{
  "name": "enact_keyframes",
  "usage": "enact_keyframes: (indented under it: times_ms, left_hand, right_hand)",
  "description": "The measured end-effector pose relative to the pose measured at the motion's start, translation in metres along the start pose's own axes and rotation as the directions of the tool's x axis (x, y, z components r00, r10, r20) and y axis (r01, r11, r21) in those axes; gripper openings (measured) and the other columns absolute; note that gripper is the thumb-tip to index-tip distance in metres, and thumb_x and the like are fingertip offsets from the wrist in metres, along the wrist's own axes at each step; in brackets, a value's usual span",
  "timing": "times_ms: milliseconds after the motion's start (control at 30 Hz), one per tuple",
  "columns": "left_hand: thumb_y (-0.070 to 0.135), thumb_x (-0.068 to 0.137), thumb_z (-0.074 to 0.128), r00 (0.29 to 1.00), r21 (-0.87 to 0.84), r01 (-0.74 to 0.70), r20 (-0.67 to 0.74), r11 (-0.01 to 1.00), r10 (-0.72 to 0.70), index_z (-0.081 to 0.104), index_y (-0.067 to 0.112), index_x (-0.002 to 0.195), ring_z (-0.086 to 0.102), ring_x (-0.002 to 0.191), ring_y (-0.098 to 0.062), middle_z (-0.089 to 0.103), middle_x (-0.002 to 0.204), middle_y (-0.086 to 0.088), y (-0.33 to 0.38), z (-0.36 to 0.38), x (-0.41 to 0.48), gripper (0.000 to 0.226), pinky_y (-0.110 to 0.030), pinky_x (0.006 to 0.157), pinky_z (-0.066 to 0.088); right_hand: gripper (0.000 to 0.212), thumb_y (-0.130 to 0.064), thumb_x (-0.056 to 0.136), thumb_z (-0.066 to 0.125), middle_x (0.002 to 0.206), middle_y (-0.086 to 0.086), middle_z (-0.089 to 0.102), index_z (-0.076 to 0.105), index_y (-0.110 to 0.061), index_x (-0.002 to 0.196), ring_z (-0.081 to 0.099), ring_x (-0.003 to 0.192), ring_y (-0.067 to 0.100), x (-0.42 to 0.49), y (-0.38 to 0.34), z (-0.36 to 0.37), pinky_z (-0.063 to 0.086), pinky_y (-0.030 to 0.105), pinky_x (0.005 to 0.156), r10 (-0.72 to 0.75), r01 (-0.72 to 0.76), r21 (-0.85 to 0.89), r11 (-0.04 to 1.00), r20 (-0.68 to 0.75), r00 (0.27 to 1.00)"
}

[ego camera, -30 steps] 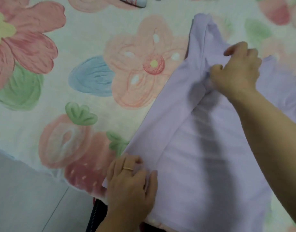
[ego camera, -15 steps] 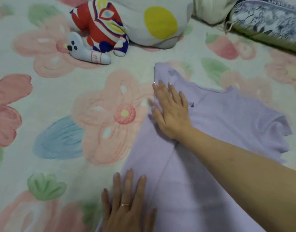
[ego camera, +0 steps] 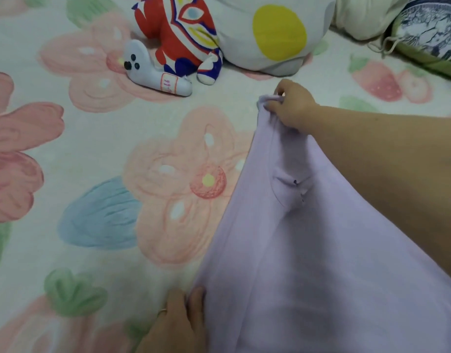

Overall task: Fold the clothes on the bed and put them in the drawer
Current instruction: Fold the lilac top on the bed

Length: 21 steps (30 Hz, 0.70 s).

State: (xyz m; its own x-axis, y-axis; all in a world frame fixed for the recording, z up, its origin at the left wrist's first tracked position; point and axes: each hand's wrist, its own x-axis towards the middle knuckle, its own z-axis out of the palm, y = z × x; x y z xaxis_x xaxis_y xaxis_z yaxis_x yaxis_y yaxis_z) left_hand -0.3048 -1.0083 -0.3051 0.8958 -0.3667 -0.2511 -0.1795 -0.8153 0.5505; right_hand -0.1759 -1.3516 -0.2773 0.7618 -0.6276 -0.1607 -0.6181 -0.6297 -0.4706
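A pale lilac shirt [ego camera: 308, 250] lies on the flower-print bedsheet [ego camera: 104, 149], folded lengthwise into a long narrow shape. My right hand [ego camera: 293, 105] pinches its far top end and lifts that end off the bed. My left hand [ego camera: 180, 324] is at the near bottom corner, with its fingers tucked under the shirt's left edge, gripping it. A ring shows on that hand. My right forearm crosses over the shirt's right side and hides it.
A red, blue and white plush toy [ego camera: 178, 39] and a small grey toy [ego camera: 153, 70] lie at the far side. Beside them sit a white pillow with a yellow spot [ego camera: 275, 31] and a blue-patterned cushion [ego camera: 433, 29]. No drawer is in view.
My right hand went from pressing flat on the shirt to pinching its top end and raising it. My left hand went from lying flat to gripping the bottom edge. The spread sleeve is gone from view.
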Motion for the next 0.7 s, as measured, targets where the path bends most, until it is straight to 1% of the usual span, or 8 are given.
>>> enact_keyframes:
  times_ms: [100, 200, 267, 333, 400, 533, 633, 700]
  left_hand:
    - [0.072, 0.083, -0.003, 0.996, 0.065, -0.093, 0.019, 0.994, 0.092, 0.043, 0.012, 0.052, 0.040, 0.024, -0.013, 0.043, 0.032, -0.015, -0.010, 0.000, -0.003, 0.081, -0.011, 0.036, 0.026]
    - [0.050, 0.096, 0.017, 0.982, 0.150, -0.129, -0.120, 0.980, 0.148, 0.056, 0.001, 0.052, 0.045, 0.025, -0.015, 0.046, 0.033, -0.016, -0.015, 0.003, -0.020, 0.076, -0.017, 0.042, 0.040]
    - [0.044, 0.094, 0.026, 0.937, 0.231, -0.131, -0.288, 0.964, 0.196, 0.066, -0.002, 0.083, 0.062, 0.052, -0.032, 0.066, 0.064, -0.023, -0.009, 0.016, -0.024, 0.062, -0.039, 0.060, 0.051]
    - [0.040, 0.092, 0.029, 0.868, 0.320, -0.246, -0.348, 0.915, 0.355, 0.058, 0.012, 0.114, 0.060, 0.097, -0.037, 0.067, 0.108, -0.018, 0.009, 0.026, -0.020, 0.046, -0.046, 0.088, 0.043]
    - [0.039, 0.092, 0.032, 0.832, 0.309, -0.421, -0.242, 0.853, 0.499, 0.050, 0.019, 0.128, 0.045, 0.124, -0.032, 0.051, 0.133, -0.006, 0.032, 0.029, -0.002, 0.046, -0.046, 0.105, 0.027]
    - [0.047, 0.084, 0.037, 0.848, 0.352, -0.517, 0.087, 0.780, 0.523, 0.047, 0.021, 0.135, 0.036, 0.133, -0.032, 0.039, 0.144, -0.006, 0.042, 0.038, 0.036, 0.058, -0.048, 0.107, 0.019]
    - [0.053, 0.082, 0.037, 0.852, 0.368, -0.519, 0.150, 0.772, 0.502, 0.040, 0.027, 0.138, 0.027, 0.137, -0.030, 0.029, 0.149, -0.008, 0.030, 0.046, 0.040, 0.062, -0.050, 0.107, 0.018]
    - [0.058, 0.085, 0.029, 0.846, 0.372, -0.528, 0.156, 0.763, 0.509, 0.038, 0.025, 0.139, 0.030, 0.137, -0.031, 0.028, 0.149, -0.009, 0.028, 0.047, 0.038, 0.063, -0.051, 0.106, 0.019]
  right_hand:
    - [0.022, -0.033, 0.089, 0.055, 0.090, 0.009, 0.049, 0.040, -0.017, 0.089, 0.048, 0.090, 0.029, -0.001, 0.012, 0.011, 0.035, 0.036, 0.079, 0.022, -0.023, -0.020, 1.000, -0.042, 0.999]
    - [0.030, -0.041, 0.091, 0.048, 0.109, 0.012, 0.056, 0.046, -0.014, 0.105, 0.047, 0.109, 0.033, -0.008, 0.004, 0.015, 0.034, 0.041, 0.089, 0.091, -0.111, -0.105, 0.988, -0.177, 0.980]
    - [0.043, -0.042, 0.092, 0.042, 0.123, 0.015, 0.051, 0.047, -0.010, 0.120, 0.042, 0.119, 0.034, -0.030, -0.006, 0.014, 0.031, 0.040, 0.093, 0.024, -0.090, -0.158, 0.983, -0.381, 0.924]
    - [0.050, -0.039, 0.092, 0.037, 0.128, 0.019, 0.049, 0.047, -0.005, 0.126, 0.041, 0.123, 0.035, -0.068, -0.012, 0.021, 0.029, 0.038, 0.097, -0.197, 0.112, -0.206, 0.972, -0.458, 0.867]
    - [0.059, -0.043, 0.092, 0.030, 0.143, 0.019, 0.039, 0.040, -0.004, 0.136, 0.032, 0.135, 0.035, -0.111, -0.006, 0.033, 0.021, 0.038, 0.109, -0.315, 0.258, -0.227, 0.939, -0.268, 0.911]
    - [0.063, -0.052, 0.094, 0.029, 0.158, -0.006, -0.002, 0.003, -0.032, 0.148, -0.002, 0.146, 0.017, -0.139, 0.043, 0.040, -0.002, 0.036, 0.115, -0.156, 0.204, -0.313, 0.928, 0.172, 0.973]
    - [0.056, -0.049, 0.096, 0.029, 0.158, -0.007, -0.002, 0.005, -0.039, 0.146, -0.005, 0.145, 0.016, -0.136, 0.058, 0.027, -0.006, 0.036, 0.114, -0.162, 0.207, -0.244, 0.947, 0.191, 0.968]
    - [0.057, -0.054, 0.092, 0.026, 0.157, -0.001, 0.012, 0.019, -0.036, 0.145, 0.005, 0.145, 0.022, -0.154, 0.065, 0.016, 0.002, 0.039, 0.115, -0.134, 0.142, -0.138, 0.980, 0.063, 0.989]
